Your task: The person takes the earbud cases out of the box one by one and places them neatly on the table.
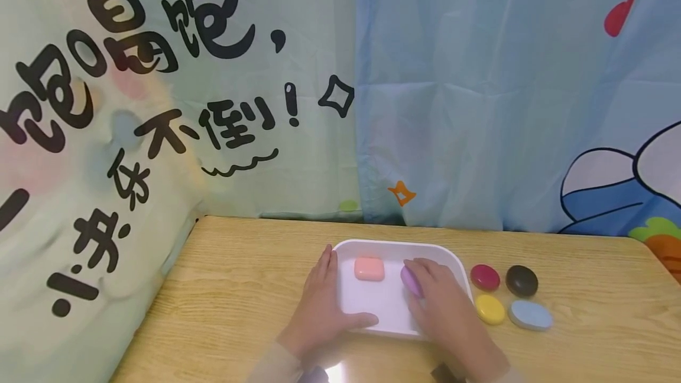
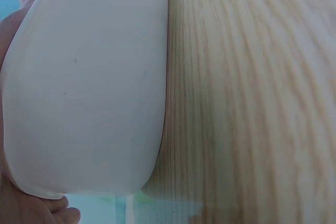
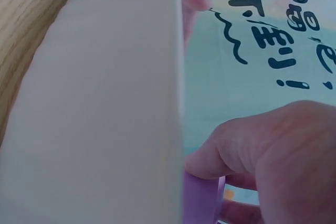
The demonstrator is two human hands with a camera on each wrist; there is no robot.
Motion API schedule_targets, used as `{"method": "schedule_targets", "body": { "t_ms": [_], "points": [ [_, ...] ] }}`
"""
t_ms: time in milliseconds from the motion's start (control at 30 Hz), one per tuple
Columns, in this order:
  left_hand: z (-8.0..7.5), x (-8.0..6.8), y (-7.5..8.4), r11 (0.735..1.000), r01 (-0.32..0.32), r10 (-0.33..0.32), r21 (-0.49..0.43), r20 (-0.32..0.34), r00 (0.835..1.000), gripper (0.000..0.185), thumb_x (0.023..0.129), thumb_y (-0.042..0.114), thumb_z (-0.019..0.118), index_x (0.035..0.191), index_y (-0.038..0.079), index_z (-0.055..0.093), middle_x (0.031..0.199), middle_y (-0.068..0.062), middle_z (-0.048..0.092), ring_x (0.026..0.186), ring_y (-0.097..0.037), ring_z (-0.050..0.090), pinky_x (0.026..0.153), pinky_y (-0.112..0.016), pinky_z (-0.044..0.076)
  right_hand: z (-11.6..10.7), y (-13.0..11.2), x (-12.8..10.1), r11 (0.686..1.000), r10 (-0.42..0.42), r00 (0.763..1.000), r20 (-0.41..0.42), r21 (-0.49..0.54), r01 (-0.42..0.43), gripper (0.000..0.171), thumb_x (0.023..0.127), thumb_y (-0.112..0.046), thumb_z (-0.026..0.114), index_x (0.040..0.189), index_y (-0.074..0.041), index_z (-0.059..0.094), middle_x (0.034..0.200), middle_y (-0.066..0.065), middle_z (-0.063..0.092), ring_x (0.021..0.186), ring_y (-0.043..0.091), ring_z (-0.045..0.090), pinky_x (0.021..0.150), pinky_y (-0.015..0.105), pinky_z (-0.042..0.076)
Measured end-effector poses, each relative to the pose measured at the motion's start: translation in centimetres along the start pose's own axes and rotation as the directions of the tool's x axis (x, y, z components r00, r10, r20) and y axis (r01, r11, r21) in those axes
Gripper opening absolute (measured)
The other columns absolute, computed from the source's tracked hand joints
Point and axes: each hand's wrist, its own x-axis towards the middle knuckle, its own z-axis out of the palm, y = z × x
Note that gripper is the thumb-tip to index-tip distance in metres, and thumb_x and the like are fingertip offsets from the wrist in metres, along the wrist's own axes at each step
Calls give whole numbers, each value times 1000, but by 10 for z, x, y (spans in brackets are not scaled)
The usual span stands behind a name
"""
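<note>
A shallow white tray (image 1: 372, 306) lies on the wooden table. Inside, at its left, sits a pink, rounded rectangular piece that looks like a soap bar (image 1: 369, 268). Over the tray's right half, my right hand (image 1: 438, 297) pinches a smooth purple soap-like piece (image 1: 410, 282). The thumb presses on this purple piece (image 3: 200, 198) in the right wrist view, where the tray wall (image 3: 105, 103) hides part of it. My left hand (image 1: 327, 306) rests against the tray's left front corner, fingers straight along the left side and thumb on the front rim. The tray wall (image 2: 89, 87) fills much of the left wrist view.
Just right of the tray lie similar smooth pieces: a magenta one (image 1: 485, 277), a black one (image 1: 522, 281), a yellow one (image 1: 490, 309) and a light blue oval one (image 1: 531, 315). A printed curtain (image 1: 452, 105) hangs behind the table (image 1: 239, 288) and along its left side.
</note>
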Motion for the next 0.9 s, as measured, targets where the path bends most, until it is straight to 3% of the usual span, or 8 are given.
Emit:
{"method": "schedule_targets", "body": {
  "t_ms": [233, 533, 900],
  "points": [
    [1, 0, -3, 1000, -5, 5, 9, -7, 1000, 136, 65, 73, 79, 162, 7, 11, 169, -5, 3, 151, -37, 16, 120, -56, 20, -11, -2, -7, 1000, -20, 1000, 4, -5, 20, 47, 89, -9, 71, 134, -1, 61, 133, 18, 58, 124, 41, 51, 105, 59, 43],
    [1, 1, -2, 1000, -2, 2, -4, -4, 1000, 134, 66, 69, 81, 162, 8, 11, 169, -5, 3, 152, -37, 14, 121, -56, 18, -26, 1, -19, 997, 68, 994, 84, -32, -65, 48, 92, -16, 70, 138, -6, 60, 138, 17, 55, 129, 39, 48, 106, 60, 41],
    [-1, 1, 0, 1000, -13, 13, 0, -6, 1000, 132, 67, 65, 83, 162, 6, 12, 169, -10, 4, 152, -37, 14, 121, -56, 16, -35, 16, -33, 996, -51, 998, 25, -74, 53, 48, 85, -11, 77, 130, -1, 64, 132, 19, 59, 121, 38, 55, 101, 60, 46]
  ]
}}
